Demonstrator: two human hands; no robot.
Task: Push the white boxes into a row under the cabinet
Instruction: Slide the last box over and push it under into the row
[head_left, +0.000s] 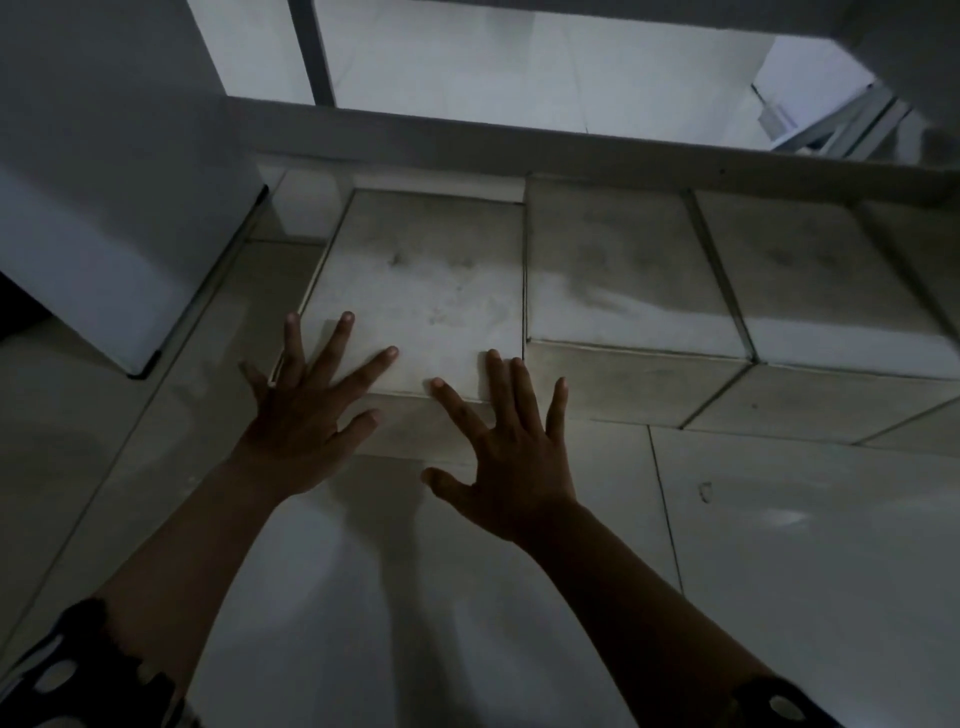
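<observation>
Three white boxes lie side by side on the tiled floor beneath the edge of a cabinet (519, 140). The left box (426, 280) sticks out a little nearer to me than the middle box (623, 275) and the right box (810, 280). My left hand (306, 410) lies spread on the left box's near left corner, fingers straight. My right hand (514, 457) lies spread on its near right edge, fingers straight, thumb hanging over the front face. Neither hand grips anything.
A tall white panel or appliance (104, 208) stands at the left, close to the left box. The glossy tiled floor (779, 545) stretches in front of the boxes. A metal frame (841, 130) shows at the upper right. The light is dim.
</observation>
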